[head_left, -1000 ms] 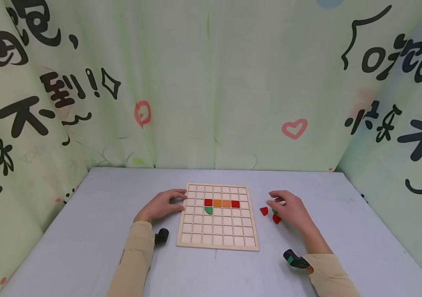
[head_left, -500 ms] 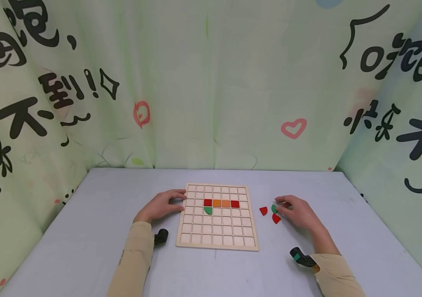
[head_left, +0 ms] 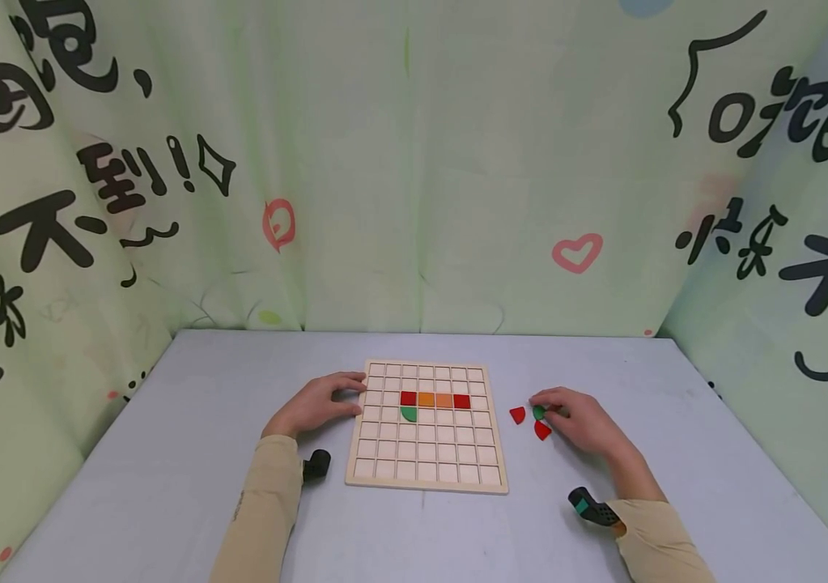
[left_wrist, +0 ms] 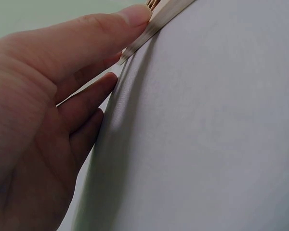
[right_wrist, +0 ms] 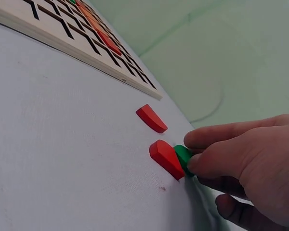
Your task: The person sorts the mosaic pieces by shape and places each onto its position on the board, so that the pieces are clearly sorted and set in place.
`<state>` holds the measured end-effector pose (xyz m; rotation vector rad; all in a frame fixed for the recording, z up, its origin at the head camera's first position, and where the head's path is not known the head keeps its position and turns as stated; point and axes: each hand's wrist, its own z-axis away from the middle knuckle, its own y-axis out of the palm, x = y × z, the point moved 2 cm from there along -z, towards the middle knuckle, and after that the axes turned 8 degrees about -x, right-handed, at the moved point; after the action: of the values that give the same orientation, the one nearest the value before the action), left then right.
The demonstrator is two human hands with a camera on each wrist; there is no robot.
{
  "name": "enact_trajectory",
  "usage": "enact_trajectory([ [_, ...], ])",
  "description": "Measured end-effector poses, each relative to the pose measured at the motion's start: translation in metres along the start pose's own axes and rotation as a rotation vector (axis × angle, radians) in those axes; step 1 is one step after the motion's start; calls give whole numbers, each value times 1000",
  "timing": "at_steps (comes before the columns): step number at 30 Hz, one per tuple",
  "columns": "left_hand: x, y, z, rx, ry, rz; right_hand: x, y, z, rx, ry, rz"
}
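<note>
Clock bearings, head view, centred on the pale wooden grid board, which lies flat on the white tabletop. At nine o'clock, the left hand rests its thumb on the board's edge, fingers loosely spread. At three o'clock, the right hand pinches a green round-edged block between thumb and forefinger. From that block, one red quarter-round piece lies at nine o'clock, a second red quarter-round piece at six.
</note>
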<state>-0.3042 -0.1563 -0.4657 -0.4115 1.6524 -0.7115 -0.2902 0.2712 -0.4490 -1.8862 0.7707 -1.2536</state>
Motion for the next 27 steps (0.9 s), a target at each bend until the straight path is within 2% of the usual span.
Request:
enact_trajectory([
  [7,1,1,1,6,1,-6,-4,0,0,-72,59,29],
  [14,0,1,1,5,-1,-5,-4,-2,1,-4,80,37],
  [22,0,-1,1,7,7,-3,-8,2,-2,-62,64,49],
  [27,0,0,1,6,5,-7,-10,3,-2,-29,62,46],
])
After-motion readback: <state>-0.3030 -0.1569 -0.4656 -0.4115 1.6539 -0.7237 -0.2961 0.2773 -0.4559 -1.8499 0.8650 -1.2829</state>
